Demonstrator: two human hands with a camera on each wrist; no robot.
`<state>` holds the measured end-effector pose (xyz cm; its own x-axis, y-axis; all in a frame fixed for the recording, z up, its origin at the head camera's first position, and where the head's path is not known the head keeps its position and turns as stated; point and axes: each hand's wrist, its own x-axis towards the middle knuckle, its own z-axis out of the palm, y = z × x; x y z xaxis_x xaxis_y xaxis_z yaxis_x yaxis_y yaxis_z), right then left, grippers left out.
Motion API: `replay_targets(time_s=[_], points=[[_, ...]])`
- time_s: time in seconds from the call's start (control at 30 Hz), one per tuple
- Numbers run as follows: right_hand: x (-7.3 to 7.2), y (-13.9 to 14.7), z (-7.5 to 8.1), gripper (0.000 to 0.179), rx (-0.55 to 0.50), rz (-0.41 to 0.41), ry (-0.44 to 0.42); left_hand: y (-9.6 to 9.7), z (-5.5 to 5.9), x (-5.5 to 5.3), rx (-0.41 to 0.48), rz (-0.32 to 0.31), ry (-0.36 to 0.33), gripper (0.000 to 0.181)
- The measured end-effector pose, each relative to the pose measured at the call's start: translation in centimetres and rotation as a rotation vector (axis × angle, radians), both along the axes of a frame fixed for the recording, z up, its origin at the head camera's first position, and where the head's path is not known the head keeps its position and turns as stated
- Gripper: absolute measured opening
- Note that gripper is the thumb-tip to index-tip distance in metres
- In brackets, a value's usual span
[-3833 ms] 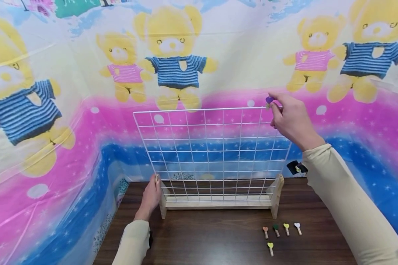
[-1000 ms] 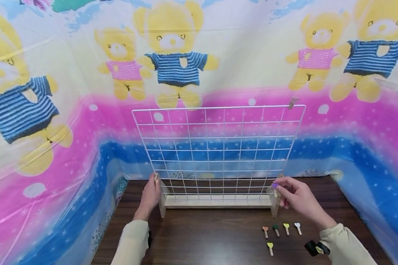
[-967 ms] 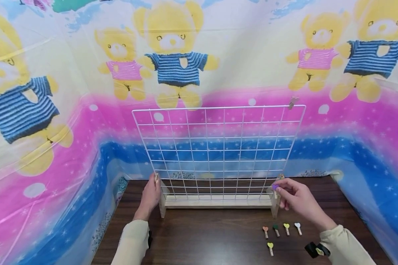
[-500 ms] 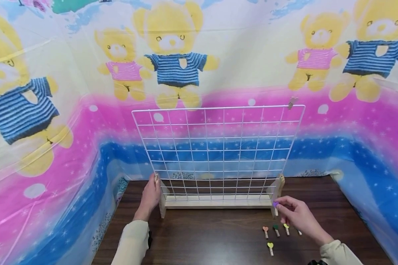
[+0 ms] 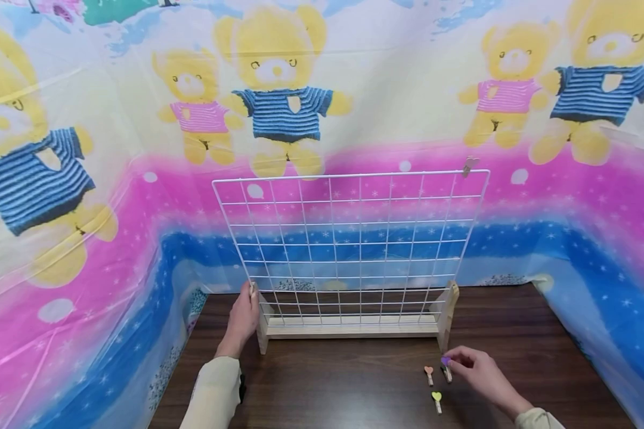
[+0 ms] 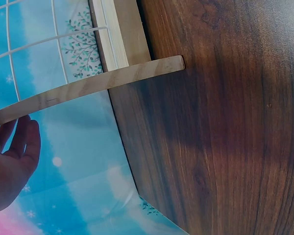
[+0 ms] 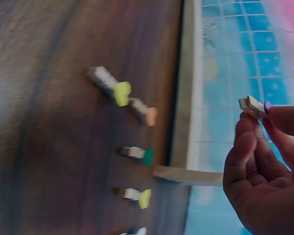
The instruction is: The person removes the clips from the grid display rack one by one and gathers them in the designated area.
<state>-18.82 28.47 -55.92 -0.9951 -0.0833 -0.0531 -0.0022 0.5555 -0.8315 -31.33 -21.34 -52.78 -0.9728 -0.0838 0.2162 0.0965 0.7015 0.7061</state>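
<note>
My left hand [image 5: 242, 316] grips the left wooden upright [image 6: 88, 84] of a stand that holds up a white wire grid [image 5: 361, 260]. In the left wrist view its fingers meet the upright's edge. Low at the right, my right hand [image 5: 480, 372] pinches a small wooden clothespin [image 7: 255, 106] with a purple heart between thumb and fingers. Near it on the table lie an orange-heart clothespin [image 5: 429, 375] and a yellow-heart one [image 5: 437, 402]. The right wrist view also has a green-heart clothespin [image 7: 136, 153], another yellow-heart one [image 7: 133, 195] and a white-heart one [image 7: 137, 231], cut off.
A heart clothespin [image 5: 468, 167], its plain back showing, sits on the grid's top wire near the right corner. The right upright [image 5: 448, 316] stands beyond my right hand. A bear-print cloth [image 5: 386, 89] surrounds the dark wooden table [image 5: 322, 381].
My right hand has come down from the grid's top wire to the clothespins on the table, still holding the purple-heart clothespin. It now covers several of them in the head view. My left hand stays put.
</note>
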Motion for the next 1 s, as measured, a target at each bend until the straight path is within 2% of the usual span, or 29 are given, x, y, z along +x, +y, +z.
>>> replay_targets(time_s=[0.1,0.37,0.6,1.0], points=[[0.3,0.2,-1.4,0.017,0.038,0.018,0.028,-0.1,-0.1,0.0,-0.009,0.003,0.004,0.037],[1.1,1.0,-4.5,0.02,0.024,0.065,0.028,-0.1,-0.1,0.0,-0.021,0.003,0.022,0.038],[1.6,1.8,-6.1,0.014,0.014,0.19,0.0,-0.1,-0.2,-0.1,-0.024,0.002,0.024,0.037],[1.8,2.2,-7.7,0.013,0.022,0.153,-0.051,-0.1,-0.2,0.0,-0.012,0.001,0.017,0.035]])
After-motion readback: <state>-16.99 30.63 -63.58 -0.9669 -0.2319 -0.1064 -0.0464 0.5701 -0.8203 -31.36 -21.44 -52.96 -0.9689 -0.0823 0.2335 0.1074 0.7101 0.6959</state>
